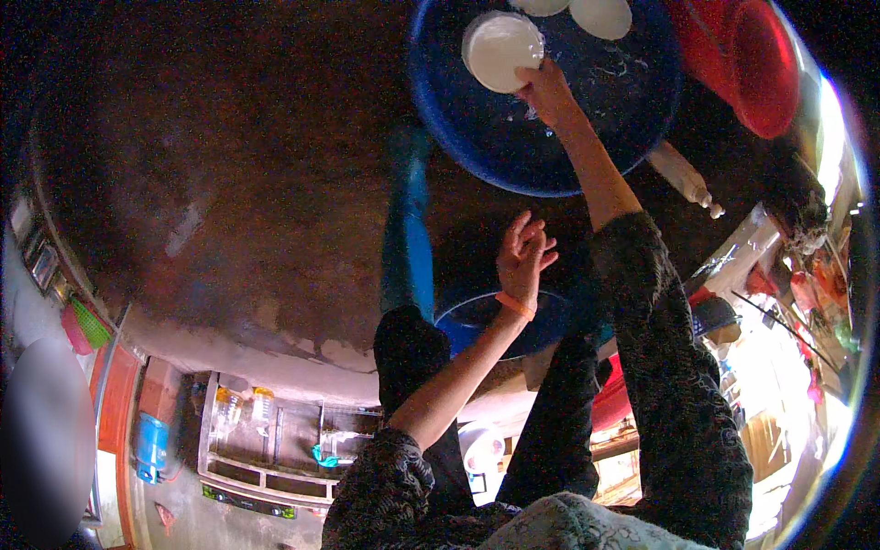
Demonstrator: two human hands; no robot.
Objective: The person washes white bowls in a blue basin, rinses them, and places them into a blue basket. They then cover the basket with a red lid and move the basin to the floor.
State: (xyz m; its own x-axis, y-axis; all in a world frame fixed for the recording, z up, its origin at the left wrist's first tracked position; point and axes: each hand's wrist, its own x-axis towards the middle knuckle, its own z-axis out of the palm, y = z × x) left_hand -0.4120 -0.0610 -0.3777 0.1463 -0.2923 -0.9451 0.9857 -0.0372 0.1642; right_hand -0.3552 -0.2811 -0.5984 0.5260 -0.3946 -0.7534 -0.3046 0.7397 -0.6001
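At the frame's upper centre, the right hand is gripping a white bowl by its edge at the tub, risking a slip if wet, while the left hand is hanging empty, fingers loosely spread.

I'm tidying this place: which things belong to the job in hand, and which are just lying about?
In use:
white dish in the right hand
other dishes
blue tub
perhaps the basin near the left hand

Seemingly lying about:
red bucket
bottle
blue cylinder
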